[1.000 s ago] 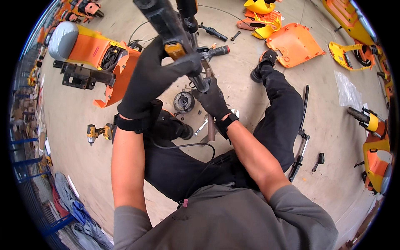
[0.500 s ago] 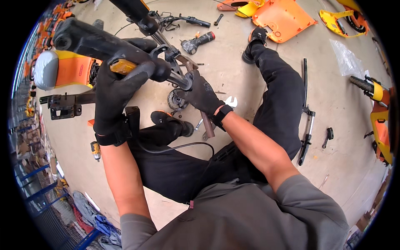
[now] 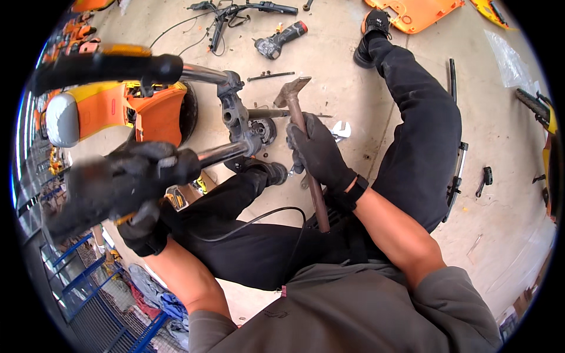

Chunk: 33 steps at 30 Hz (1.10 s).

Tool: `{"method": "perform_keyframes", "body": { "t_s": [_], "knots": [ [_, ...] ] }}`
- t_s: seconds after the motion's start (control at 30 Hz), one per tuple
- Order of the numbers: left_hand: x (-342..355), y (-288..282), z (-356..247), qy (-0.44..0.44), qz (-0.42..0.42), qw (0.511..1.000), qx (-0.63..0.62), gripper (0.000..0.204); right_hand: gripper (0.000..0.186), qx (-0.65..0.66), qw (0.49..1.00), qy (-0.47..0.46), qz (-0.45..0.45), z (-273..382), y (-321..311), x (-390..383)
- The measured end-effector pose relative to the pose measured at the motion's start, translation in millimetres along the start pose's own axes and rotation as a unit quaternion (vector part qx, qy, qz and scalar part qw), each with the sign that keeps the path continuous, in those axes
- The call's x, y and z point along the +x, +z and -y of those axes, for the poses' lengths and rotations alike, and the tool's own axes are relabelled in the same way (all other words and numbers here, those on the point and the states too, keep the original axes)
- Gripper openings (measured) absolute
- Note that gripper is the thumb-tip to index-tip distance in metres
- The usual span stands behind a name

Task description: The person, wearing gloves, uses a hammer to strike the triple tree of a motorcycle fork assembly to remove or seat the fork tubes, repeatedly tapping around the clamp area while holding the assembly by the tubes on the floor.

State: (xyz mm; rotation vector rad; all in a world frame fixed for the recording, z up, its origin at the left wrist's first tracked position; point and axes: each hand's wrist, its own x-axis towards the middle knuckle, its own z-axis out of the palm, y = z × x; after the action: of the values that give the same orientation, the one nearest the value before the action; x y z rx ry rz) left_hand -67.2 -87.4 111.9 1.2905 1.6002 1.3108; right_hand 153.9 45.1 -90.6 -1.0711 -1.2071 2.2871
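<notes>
My gloved left hand is wrapped round the near dark leg of a suspension fork. The fork lies sideways across the left, its two shiny tubes running into a grey crown on the right, from which a steerer tube sticks out. Both dark leg ends are smeared by motion. My gloved right hand grips a worn hammer by its brown handle, head up and away from me. The hammer is just right of the crown, apart from it. Behind the crown a round metal hub-like part rests on the floor.
An adjustable wrench lies beyond my right hand. Farther off are a cordless power tool and handlebars with cables. An orange and yellow scooter body stands at left. Another orange panel lies near my right shoe.
The fork has turned and dropped to the left, its crown now facing right. My right hand has come off the fork tube and moved right with the hammer, which now shows clearly.
</notes>
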Motion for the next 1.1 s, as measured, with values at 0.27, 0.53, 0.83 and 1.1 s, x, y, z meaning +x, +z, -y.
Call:
{"method": "perform_keyframes", "body": {
  "t_s": [0.27, 0.53, 0.83, 1.1],
  "knots": [
    [-11, -32, 7, 0.000, -0.056, 0.997, 0.059, 0.056, 0.023, 0.032, 0.997, 0.031, 0.056, 13, 23, 2],
    [-21, -51, 7, -0.014, -0.099, 0.982, 0.160, 0.062, 0.036, -0.050, 0.997, -0.026, 0.053, 11, 31, 13],
    [-21, -32, 7, -0.031, -0.122, 0.981, 0.148, 0.063, 0.029, -0.110, 0.991, -0.063, 0.034, 13, 40, 17],
    [-48, -23, 11, -0.050, -0.056, 0.997, 0.017, 0.062, 0.022, -0.117, 0.988, -0.098, 0.009, 21, 39, 9]
  ]
}}
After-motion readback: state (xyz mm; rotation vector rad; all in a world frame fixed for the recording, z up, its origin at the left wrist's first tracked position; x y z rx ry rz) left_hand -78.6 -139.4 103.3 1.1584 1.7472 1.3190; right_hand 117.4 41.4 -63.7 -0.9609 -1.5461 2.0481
